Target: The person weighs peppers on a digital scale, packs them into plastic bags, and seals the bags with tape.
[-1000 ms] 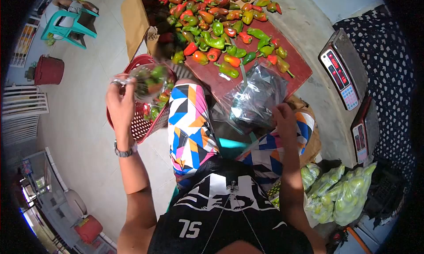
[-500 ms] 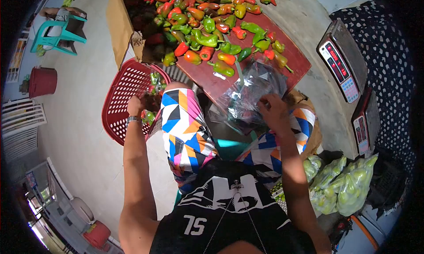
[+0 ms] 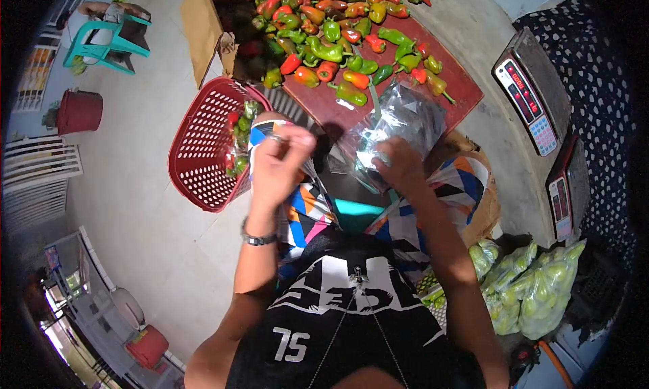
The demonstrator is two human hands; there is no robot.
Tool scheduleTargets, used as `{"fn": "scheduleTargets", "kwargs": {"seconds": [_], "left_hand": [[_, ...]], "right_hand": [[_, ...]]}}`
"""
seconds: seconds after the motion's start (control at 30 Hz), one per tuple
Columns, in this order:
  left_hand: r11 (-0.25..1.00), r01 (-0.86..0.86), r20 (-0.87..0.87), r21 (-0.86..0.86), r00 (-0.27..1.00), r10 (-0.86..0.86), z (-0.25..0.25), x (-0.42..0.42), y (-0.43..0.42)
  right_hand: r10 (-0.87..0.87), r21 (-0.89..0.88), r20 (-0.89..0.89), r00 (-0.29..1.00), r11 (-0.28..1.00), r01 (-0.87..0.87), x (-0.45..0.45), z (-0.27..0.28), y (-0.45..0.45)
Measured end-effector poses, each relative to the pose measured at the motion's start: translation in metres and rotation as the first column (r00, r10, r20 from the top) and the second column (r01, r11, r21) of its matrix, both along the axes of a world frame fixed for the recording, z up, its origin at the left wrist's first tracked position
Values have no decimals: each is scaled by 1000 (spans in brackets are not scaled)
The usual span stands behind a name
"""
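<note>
My left hand (image 3: 278, 162) is raised above my left knee, just right of the red basket. Its fingers are apart and a little blurred, and I see nothing held in them. My right hand (image 3: 400, 164) is at the near edge of the red table, fingers curled onto the clear plastic bags (image 3: 416, 122). Its fingertips are partly hidden, but they seem to pinch the plastic. In the red basket (image 3: 196, 152) lie clear packs of red and green peppers (image 3: 236, 142). Loose peppers (image 3: 327, 51) cover the red tabletop (image 3: 318, 112) beyond the bags.
A cardboard box (image 3: 203, 34) lies open at the table's left, peppers inside. Two digital scales (image 3: 531, 108) stand at the right. Below them sit bags of pale green vegetables (image 3: 551, 291). A teal chair (image 3: 111, 44) and a red bucket (image 3: 80, 112) are at the far left.
My left hand has come out of the basket and moved right, over my knee. My right hand has shifted slightly left and down on the plastic bags.
</note>
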State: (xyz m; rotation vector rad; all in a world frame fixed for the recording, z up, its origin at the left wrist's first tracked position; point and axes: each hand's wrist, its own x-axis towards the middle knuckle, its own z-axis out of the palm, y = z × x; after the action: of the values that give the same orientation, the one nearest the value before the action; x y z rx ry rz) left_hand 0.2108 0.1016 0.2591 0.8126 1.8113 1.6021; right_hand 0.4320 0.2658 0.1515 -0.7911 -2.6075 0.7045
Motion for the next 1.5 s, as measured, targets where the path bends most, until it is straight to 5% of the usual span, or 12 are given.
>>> {"fn": "scheduleTargets", "kwargs": {"seconds": [0.13,0.2,0.3,0.5,0.73,0.83,0.93,1.07,1.23,1.33,1.5], "left_hand": [[951,300,308,-75,914,-265,-36,44,14],[922,365,283,-128,905,-319,-55,56,13],[903,385,269,-189,905,-329,-66,61,7],[912,323,275,-251,928,-253,-82,45,-7],[929,246,234,-275,955,-183,-95,45,6],[925,227,352,-305,929,-112,-93,47,18],[946,213,527,-246,848,-54,-105,51,32],[946,239,814,-220,579,43,-112,56,48],[967,210,925,-140,377,52,-104,55,48],[989,138,955,47,284,-85,-119,48,44],[995,-61,737,-80,668,101,-114,38,43]], "right_hand": [[44,-36,33,998,998,-43,-1,-27,3],[39,-54,52,998,998,-36,-1,-35,6],[20,-67,101,995,998,-13,-1,-39,7],[-150,38,-229,962,986,162,-2,-26,16],[-163,141,-365,917,964,228,0,-7,31],[-260,16,-348,901,959,283,4,-1,32],[-389,-346,-294,873,895,282,5,21,26],[-442,-512,-263,857,817,264,9,13,27],[-442,-531,-354,824,821,212,12,-4,33],[-416,-496,-330,847,840,220,15,-17,34],[-388,-258,-274,880,911,322,15,-19,31]]}}
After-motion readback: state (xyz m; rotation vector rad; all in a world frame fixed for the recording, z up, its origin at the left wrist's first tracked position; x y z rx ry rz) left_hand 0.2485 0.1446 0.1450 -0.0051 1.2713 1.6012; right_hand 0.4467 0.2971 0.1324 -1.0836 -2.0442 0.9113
